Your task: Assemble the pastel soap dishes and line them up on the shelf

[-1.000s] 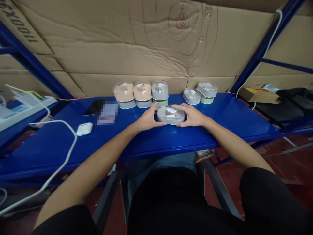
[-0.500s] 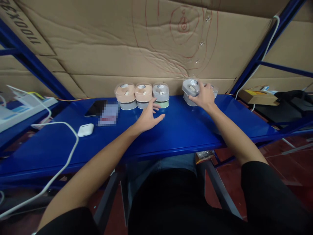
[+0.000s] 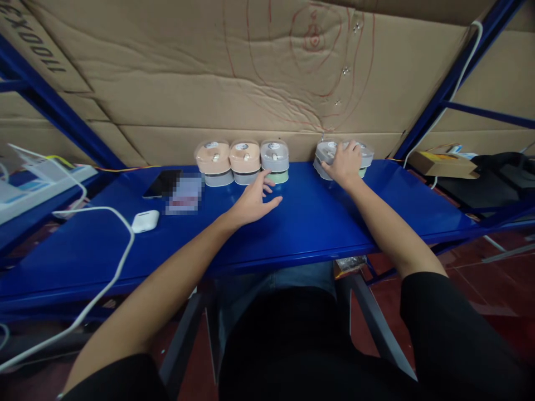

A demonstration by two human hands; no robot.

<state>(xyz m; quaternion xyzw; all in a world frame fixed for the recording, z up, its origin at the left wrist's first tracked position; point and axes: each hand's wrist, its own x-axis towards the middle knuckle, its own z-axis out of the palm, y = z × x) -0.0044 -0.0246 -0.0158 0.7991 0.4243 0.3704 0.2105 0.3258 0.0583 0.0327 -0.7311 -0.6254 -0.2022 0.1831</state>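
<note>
My right hand (image 3: 348,164) grips a grey lidded box (image 3: 323,151) from above, its thumb at the front and its fingers over the top. This box sits level on another grey box in the right-hand group. Partly hidden behind my hand is a second stack, with a grey box (image 3: 366,153) over a green one. My left hand (image 3: 256,199) hovers with fingers apart, holding nothing. Just beyond it stand three stacks in a row: a peach box (image 3: 212,161), another peach box (image 3: 244,161) and a grey box (image 3: 275,159), each with a clear domed cover.
The blue shelf (image 3: 313,223) carries all the boxes, backed by a cardboard sheet (image 3: 167,100). On the left lie a black phone (image 3: 162,184), a white earphone case (image 3: 145,221) and a white cable (image 3: 125,256). Blue posts rise at both sides; a small carton (image 3: 445,166) is at right.
My right hand has lowered the grey box, which was tilted and raised at the front, level onto the box below. My left hand has hardly moved.
</note>
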